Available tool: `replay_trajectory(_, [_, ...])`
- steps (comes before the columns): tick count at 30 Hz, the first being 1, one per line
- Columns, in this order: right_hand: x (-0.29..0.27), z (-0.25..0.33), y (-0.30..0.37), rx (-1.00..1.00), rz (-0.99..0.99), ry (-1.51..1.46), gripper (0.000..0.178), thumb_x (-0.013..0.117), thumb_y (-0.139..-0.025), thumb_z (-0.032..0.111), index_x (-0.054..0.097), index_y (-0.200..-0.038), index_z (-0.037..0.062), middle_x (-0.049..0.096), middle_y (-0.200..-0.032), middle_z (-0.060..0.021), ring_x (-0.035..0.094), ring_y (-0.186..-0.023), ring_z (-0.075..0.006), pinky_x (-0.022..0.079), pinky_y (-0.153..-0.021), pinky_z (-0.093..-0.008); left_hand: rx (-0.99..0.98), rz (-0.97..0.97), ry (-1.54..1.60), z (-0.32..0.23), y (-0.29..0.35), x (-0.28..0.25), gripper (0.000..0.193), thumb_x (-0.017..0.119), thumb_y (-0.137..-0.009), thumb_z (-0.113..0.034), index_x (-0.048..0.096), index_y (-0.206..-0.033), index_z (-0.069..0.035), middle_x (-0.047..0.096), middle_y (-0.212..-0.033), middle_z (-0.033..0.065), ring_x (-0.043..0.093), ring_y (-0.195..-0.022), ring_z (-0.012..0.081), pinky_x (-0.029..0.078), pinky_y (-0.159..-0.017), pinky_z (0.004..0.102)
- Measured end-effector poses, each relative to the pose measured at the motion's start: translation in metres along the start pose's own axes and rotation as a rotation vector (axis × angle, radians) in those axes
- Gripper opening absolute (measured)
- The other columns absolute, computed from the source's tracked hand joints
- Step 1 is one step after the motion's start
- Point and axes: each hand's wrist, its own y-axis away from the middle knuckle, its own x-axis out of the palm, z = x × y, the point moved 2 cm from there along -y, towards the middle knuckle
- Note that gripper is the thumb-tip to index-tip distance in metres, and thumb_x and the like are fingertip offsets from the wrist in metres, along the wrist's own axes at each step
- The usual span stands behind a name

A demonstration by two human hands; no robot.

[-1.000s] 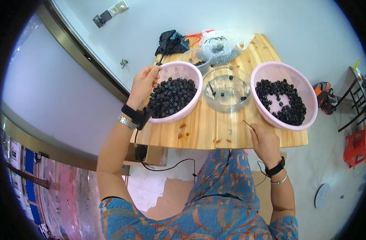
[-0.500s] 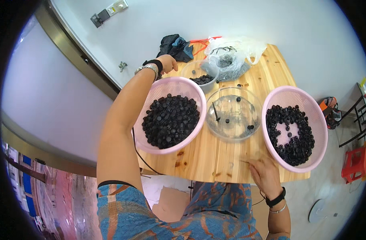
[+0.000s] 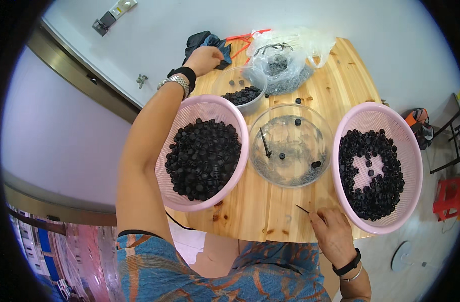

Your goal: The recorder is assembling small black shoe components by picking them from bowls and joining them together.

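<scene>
My left hand (image 3: pixel 204 59) reaches to the far left of the table, over the edge of a dark plastic bag (image 3: pixel 193 43). Its fingers bend down out of sight, so what they hold, if anything, is hidden. Close to the near table edge, my right hand (image 3: pixel 332 232) pinches a thin dark pointed tool (image 3: pixel 302 208), its tip pointing left. Beneath my left forearm stands a pink mesh basket (image 3: pixel 244 146) heaped with small black round caps (image 3: pixel 202 161). A clear round tub (image 3: pixel 262 75) beyond it holds more black pieces (image 3: pixel 242 94).
A shallow clear dish (image 3: pixel 290 182) in the middle holds thin metallic pieces, a few black caps and a black spike-like piece (image 3: pixel 265 143). At right stands another pink basket (image 3: pixel 416 146) with black rings or caps. Clear plastic bags (image 3: pixel 320 48) lie at the back.
My left hand has moved away from beside the tub to the dark bag. Two loose pieces now show high in the tub, where one showed before. The view has shifted slightly.
</scene>
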Motion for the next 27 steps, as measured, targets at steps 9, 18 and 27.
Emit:
replay_trajectory(9, [-0.024, 0.01, 0.016, -0.135, -0.092, -0.02, 0.03, 0.058, -0.068, 0.007, 0.058, -0.098, 0.0042, 0.053, -0.089, -0.0073, 0.053, -0.078, -0.0225, 0.044, -0.068, -0.0336, 0.392, 0.387, -0.423, -0.063, 0.006, 0.073, 0.028, 0.062, -0.073, -0.019, 0.063, -0.097, -0.004, 0.064, -0.088, 0.0147, 0.061, -0.085, 0.0286, 0.047, -0.078, 0.0366])
replay_trajectory(18, [-0.064, 0.003, 0.038, -0.162, -0.262, -0.011, 0.03, 0.067, -0.064, 0.008, 0.06, -0.092, 0.0055, 0.057, -0.081, -0.0058, 0.053, -0.062, -0.0205, 0.041, -0.052, -0.0309, 0.359, 0.306, -0.511, -0.051, -0.007, 0.084, 0.017, 0.064, -0.064, -0.02, 0.068, -0.076, -0.008, 0.064, -0.072, 0.0127, 0.062, -0.07, 0.0281, 0.049, -0.065, 0.0376])
replay_trajectory(27, [-0.09, 0.004, 0.05, -0.084, -0.385, -0.039, 0.028, 0.071, -0.063, 0.007, 0.061, -0.089, 0.004, 0.058, -0.077, -0.0079, 0.054, -0.059, -0.0223, 0.042, -0.05, -0.0316, 0.246, 0.378, -0.339, -0.053, -0.004, 0.082, 0.016, 0.066, -0.06, -0.011, 0.068, -0.075, -0.007, 0.063, -0.065, 0.0086, 0.061, -0.061, 0.0215, 0.048, -0.059, 0.033])
